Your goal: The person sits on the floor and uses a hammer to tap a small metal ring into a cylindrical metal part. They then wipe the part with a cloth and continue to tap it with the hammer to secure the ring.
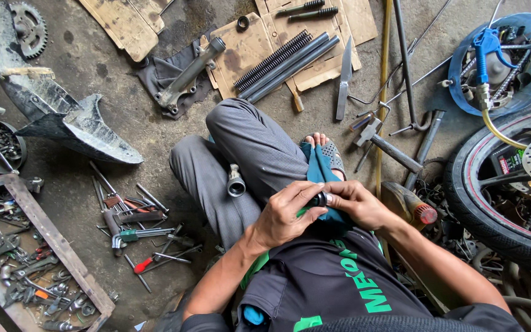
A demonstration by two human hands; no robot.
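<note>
1. You are sitting on the floor, and your left hand (284,215) is closing its fingers around a small dark cylindrical part (319,199) just above your lap, thumb pressing along its side.
2. Your right hand (359,204) is pinching the part's right end with curled fingers; both hands are meeting at it, over a teal cloth (318,169) draped on your leg.
3. The part is looking like short, stiff metal, probably light but possibly oily and slippery, so gripping it around the body with the cloth close under it seems the safest hold.
4. A grey metal sleeve (235,182) is resting on your left thigh, near the hands, and looks liable to roll off.
5. To your left, loose wrenches and pliers (136,227) are crowding the floor, with a tool tray (56,246) beyond them.
6. To your right, a motorcycle wheel (493,203) is hemming you in closely.
7. Farther off, fork tubes and a spring (284,61) are lying on cardboard (247,46); little open floor is remaining.
</note>
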